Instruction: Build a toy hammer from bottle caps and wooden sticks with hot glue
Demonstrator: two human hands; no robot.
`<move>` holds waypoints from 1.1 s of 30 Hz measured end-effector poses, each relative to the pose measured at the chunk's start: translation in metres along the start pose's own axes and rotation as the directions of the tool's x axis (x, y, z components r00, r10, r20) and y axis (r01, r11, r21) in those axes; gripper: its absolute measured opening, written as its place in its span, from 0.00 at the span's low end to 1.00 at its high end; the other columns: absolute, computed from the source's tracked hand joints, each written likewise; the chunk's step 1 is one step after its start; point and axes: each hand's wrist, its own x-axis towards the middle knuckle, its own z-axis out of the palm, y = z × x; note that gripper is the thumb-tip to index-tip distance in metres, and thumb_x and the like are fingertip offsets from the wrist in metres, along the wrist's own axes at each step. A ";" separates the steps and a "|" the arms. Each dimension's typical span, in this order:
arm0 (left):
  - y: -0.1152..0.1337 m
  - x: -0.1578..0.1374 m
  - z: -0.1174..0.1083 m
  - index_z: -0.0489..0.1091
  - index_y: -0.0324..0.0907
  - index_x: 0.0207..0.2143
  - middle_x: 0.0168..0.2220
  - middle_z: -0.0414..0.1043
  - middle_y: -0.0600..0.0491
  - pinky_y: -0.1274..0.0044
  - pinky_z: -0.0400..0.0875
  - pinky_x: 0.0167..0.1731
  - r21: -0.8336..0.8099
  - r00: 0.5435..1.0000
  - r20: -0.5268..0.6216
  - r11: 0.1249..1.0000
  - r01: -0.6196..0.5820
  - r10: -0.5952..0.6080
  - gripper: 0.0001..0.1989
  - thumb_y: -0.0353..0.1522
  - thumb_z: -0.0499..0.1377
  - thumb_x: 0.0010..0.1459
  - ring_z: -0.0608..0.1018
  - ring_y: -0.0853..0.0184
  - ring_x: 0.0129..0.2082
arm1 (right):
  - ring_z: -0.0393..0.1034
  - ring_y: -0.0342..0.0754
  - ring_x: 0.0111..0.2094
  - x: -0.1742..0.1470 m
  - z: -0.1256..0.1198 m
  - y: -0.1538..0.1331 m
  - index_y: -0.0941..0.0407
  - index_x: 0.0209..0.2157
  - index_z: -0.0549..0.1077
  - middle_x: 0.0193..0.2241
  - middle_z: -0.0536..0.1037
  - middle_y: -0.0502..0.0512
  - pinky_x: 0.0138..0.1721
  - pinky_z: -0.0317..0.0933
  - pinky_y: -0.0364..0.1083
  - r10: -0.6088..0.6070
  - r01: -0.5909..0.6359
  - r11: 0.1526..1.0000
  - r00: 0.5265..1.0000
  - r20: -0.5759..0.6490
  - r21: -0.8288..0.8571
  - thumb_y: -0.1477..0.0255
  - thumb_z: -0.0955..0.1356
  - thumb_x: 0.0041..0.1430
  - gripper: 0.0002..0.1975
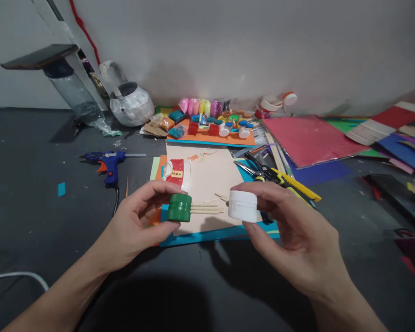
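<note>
Between the thumb and fingers of my left hand [140,216] is a small green ridged cylinder [179,207], which looks like bottle caps joined together. A similar white cylinder [242,206] is pinched in my right hand [290,226]. Both are held up side by side with a gap between them, above pale paper [207,173]. In that gap several thin wooden sticks [205,209] show; whether they touch the green cylinder I cannot tell. Just beyond my left hand lies a red and white cup-like piece [177,174] with a yellow label.
A blue glue gun [110,166] lies at the left with its cord. Scissors [252,170] and a yellow cutter [297,184] are beyond my right hand. Farther back stand a foil-like kettle [131,103], colourful clay packs [204,107] and a red sheet [311,138].
</note>
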 end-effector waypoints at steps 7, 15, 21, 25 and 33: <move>-0.001 -0.001 0.002 0.73 0.47 0.45 0.45 0.75 0.50 0.77 0.78 0.45 0.035 0.997 -0.061 0.999 -0.039 0.041 0.20 0.25 0.68 0.49 0.80 0.62 0.45 | 0.70 0.53 0.49 -0.003 0.001 -0.001 0.48 0.50 0.68 0.47 0.73 0.57 0.46 0.69 0.49 -0.013 0.014 0.999 1.000 0.010 -0.038 0.81 0.68 0.56 0.21; -0.002 -0.005 0.003 0.74 0.49 0.45 0.48 0.74 0.49 0.72 0.80 0.45 0.031 0.999 -0.046 0.999 0.013 -0.012 0.20 0.27 0.69 0.48 0.79 0.57 0.47 | 0.70 0.56 0.46 -0.003 -0.003 -0.004 0.48 0.50 0.68 0.44 0.74 0.58 0.43 0.69 0.51 -0.020 0.022 0.997 0.999 0.035 -0.072 0.78 0.68 0.55 0.21; -0.009 -0.008 0.000 0.72 0.54 0.47 0.49 0.73 0.51 0.70 0.80 0.44 0.064 1.000 0.008 0.998 0.003 -0.004 0.22 0.28 0.68 0.50 0.76 0.54 0.52 | 0.69 0.54 0.47 -0.004 -0.003 -0.002 0.49 0.52 0.68 0.45 0.73 0.57 0.44 0.68 0.49 -0.017 0.020 0.998 0.998 0.066 -0.053 0.79 0.68 0.55 0.23; -0.009 -0.008 0.000 0.72 0.54 0.48 0.49 0.74 0.51 0.69 0.79 0.45 0.101 1.000 -0.002 0.995 -0.008 0.009 0.23 0.30 0.68 0.50 0.75 0.52 0.53 | 0.68 0.53 0.46 -0.006 -0.002 0.001 0.48 0.54 0.67 0.45 0.72 0.56 0.46 0.66 0.49 0.004 -0.001 0.999 0.998 0.068 -0.036 0.79 0.69 0.55 0.26; -0.007 -0.010 -0.003 0.72 0.55 0.49 0.49 0.74 0.54 0.68 0.75 0.49 0.234 0.998 0.002 0.970 -0.057 0.058 0.22 0.32 0.68 0.51 0.75 0.55 0.51 | 0.69 0.54 0.47 -0.003 0.002 0.002 0.48 0.52 0.68 0.44 0.73 0.56 0.45 0.67 0.51 -0.023 0.022 1.000 0.997 0.070 0.016 0.82 0.69 0.54 0.25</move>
